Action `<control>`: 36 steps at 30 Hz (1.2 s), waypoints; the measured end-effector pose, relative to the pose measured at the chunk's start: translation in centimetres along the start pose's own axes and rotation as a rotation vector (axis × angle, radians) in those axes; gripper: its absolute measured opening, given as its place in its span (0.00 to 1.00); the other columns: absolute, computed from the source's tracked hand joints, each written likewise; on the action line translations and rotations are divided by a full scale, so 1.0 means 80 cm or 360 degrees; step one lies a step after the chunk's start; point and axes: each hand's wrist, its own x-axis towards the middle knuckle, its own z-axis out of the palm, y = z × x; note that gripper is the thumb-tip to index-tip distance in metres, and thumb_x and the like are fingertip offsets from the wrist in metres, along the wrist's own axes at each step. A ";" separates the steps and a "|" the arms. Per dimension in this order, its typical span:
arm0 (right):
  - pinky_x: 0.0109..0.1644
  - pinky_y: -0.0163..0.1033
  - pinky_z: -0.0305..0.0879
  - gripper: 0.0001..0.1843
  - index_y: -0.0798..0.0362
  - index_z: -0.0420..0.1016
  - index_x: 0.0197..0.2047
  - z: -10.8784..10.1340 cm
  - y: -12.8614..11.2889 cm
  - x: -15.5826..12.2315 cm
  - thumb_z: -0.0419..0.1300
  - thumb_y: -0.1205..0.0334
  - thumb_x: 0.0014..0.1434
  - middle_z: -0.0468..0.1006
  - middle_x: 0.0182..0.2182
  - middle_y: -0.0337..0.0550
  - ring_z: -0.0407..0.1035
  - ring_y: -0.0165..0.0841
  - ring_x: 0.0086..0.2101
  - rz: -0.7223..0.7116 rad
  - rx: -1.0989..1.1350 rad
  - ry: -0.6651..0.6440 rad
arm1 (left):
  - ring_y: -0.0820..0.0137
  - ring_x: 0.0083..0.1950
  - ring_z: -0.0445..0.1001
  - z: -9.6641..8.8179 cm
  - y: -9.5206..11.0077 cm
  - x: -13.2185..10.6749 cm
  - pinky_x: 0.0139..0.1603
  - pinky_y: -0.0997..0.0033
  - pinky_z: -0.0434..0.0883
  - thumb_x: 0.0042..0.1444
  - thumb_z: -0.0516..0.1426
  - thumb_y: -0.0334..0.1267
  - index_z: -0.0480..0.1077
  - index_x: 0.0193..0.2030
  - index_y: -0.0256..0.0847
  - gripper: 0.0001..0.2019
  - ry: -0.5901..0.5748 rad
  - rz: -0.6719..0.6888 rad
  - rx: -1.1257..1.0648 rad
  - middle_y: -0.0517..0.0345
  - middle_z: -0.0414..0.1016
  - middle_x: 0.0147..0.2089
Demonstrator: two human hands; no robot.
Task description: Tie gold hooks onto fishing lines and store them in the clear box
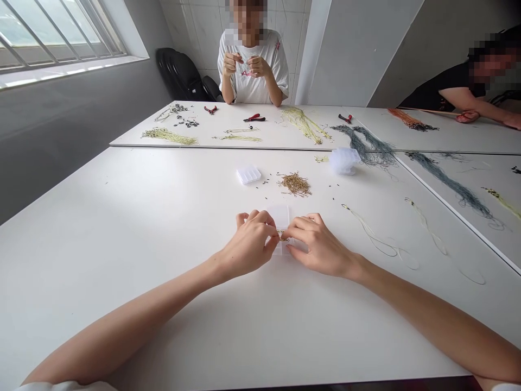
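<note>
My left hand [251, 241] and my right hand [316, 243] meet at the middle of the white table [122, 244]. Both pinch a tiny gold-coloured piece [281, 234] between their fingertips. They hover just over a clear plastic compartment box [280, 217], partly hidden by my fingers. A heap of thin gold pins [295, 184] lies a little beyond the box. What exactly the small piece is, I cannot make out.
A small clear box [248, 174] and a clear lidded tub [344, 161] sit further back. Thin cords [378, 241] trail on the right. A person in white sits opposite, beyond the red pliers [254, 118] and bead strands [303, 122]. Another person's arm [472, 103] rests at far right.
</note>
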 end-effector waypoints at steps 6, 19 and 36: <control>0.55 0.47 0.49 0.11 0.52 0.74 0.43 0.004 0.004 -0.002 0.56 0.73 0.59 0.73 0.35 0.42 0.70 0.32 0.37 -0.0055 -0.0107 -0.0022 | 0.66 0.42 0.65 0.012 0.001 -0.001 0.52 0.52 0.55 0.62 0.51 0.33 0.76 0.32 0.41 0.13 -0.0016 0.0006 0.0065 0.54 0.68 0.41; 0.56 0.46 0.49 0.11 0.53 0.74 0.40 0.010 0.000 -0.002 0.55 0.75 0.58 0.75 0.34 0.41 0.70 0.31 0.36 -0.0080 -0.0141 0.0021 | 0.68 0.40 0.65 0.013 0.003 -0.002 0.51 0.53 0.54 0.61 0.51 0.31 0.75 0.29 0.39 0.14 0.0009 0.0013 0.0140 0.54 0.69 0.39; 0.52 0.44 0.51 0.10 0.54 0.74 0.34 0.029 0.002 0.000 0.53 0.71 0.64 0.74 0.28 0.39 0.67 0.29 0.30 -0.0104 -0.0172 0.0208 | 0.67 0.39 0.64 0.012 0.009 -0.002 0.50 0.53 0.54 0.61 0.50 0.31 0.75 0.28 0.39 0.15 0.0007 -0.0001 0.0219 0.53 0.68 0.37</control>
